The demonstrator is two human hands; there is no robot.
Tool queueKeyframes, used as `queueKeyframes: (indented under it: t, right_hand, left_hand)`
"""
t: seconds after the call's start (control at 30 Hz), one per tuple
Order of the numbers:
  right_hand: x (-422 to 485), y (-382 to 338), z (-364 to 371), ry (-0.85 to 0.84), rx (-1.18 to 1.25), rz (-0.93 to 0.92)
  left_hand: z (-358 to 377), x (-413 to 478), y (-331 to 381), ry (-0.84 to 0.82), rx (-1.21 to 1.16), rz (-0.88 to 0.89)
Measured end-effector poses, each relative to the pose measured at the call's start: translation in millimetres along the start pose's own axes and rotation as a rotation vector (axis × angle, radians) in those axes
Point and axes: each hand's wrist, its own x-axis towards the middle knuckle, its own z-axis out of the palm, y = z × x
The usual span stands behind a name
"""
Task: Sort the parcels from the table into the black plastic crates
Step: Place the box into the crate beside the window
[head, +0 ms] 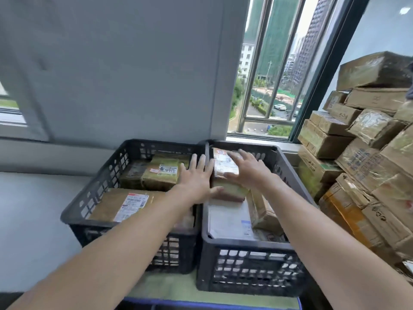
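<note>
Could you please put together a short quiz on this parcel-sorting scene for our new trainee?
1. Fill in: the white flat parcel lies at the ___ of the right crate.
2. True or false: the left crate is empty.
3. Which parcel do both hands touch? A) the white flat parcel B) the taped parcel at the back of the right crate C) no parcel

Key
1. Front, nearest the person.
2. False: it holds brown parcels.
3. B: the left hand is at its side and the right hand lies on top.
</note>
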Motion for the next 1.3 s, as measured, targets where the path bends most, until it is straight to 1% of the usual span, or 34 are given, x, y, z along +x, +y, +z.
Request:
queueKeyframes:
  t: [0.17, 0.33, 0.5, 0.7, 1.0, 1.3]
  right_hand:
    - [-1, -136, -8, 0.097, -0.036, -0.133]
    - [-10, -295, -5, 0.121, -0.062, -0.326]
    - [-19, -431, 2, 0.065, -0.042, -0.475]
    - [-17, -550, 17, 0.037, -0.016, -0.601]
    - [37, -711, 44, -0.010, 0.038, -0.767]
    - [146, -876, 48, -0.035, 0.108, -0.884]
  left_hand:
    - [-8, -74, -123, 0.079, -0.021, -0.145]
    - [6, -164, -250, 0.090, -0.033, -0.293]
    - [18, -250, -351, 0.046, -0.032, -0.439]
    - [38, -325, -442, 0.001, -0.029, -0.599]
    - [74, -371, -582, -0.054, -0.010, -0.814]
    - [82, -366, -752, -0.100, 0.044, -0.975]
